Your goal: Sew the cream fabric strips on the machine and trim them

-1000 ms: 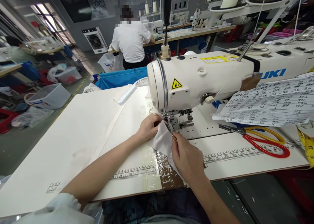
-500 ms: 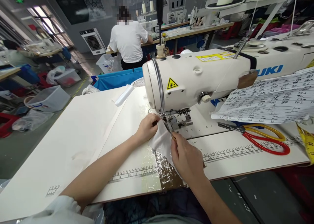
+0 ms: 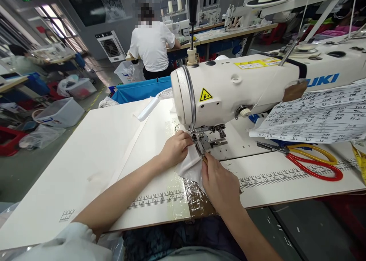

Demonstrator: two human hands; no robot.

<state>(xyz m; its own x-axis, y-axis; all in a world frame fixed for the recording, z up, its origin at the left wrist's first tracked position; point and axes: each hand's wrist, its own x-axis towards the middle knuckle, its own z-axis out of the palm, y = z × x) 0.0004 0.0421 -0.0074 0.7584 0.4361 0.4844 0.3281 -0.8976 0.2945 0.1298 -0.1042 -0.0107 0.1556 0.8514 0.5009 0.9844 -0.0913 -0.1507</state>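
Note:
White fabric lies below the needle area of a white sewing machine, its lower part draped over the tape-covered table edge. My left hand is closed on the fabric's upper left side, fingertips close to the presser foot. In my right hand is a slim metal tool that looks like tweezers, its tips pointing up at the presser foot. The fabric lies beside and partly under the right fingers. Exactly what the tips touch is hidden.
Scissors with red and yellow handles lie on the right, below a handwritten sheet. A ruler scale runs along the table front. A rolled white strip lies beyond my left hand. A person sits ahead.
My left hand has shifted slightly inward, its fingers now extending closer to the presser foot. The fabric is more folded. The whole view has moved slightly.

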